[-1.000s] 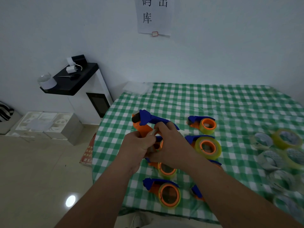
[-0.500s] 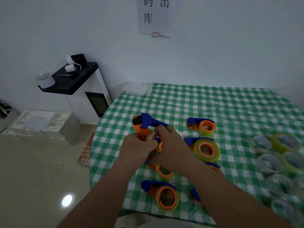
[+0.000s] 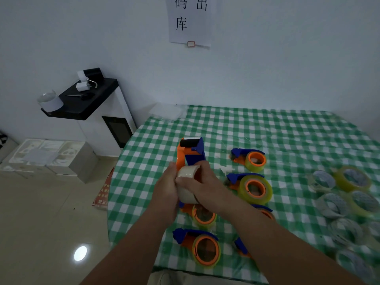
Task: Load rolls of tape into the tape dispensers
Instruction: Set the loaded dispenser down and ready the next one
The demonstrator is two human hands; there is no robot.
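Both hands, left hand (image 3: 166,188) and right hand (image 3: 202,187), grip one tape roll (image 3: 186,185) seated in the upright orange-blue dispenser (image 3: 190,152); other loaded dispensers (image 3: 254,187) lie nearby.

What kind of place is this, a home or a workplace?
Probably a small packing or stockroom workspace: a paper sign with printed Chinese characters hangs on the wall, and many orange-and-blue tape dispensers and loose clear tape rolls lie on the green checked table.
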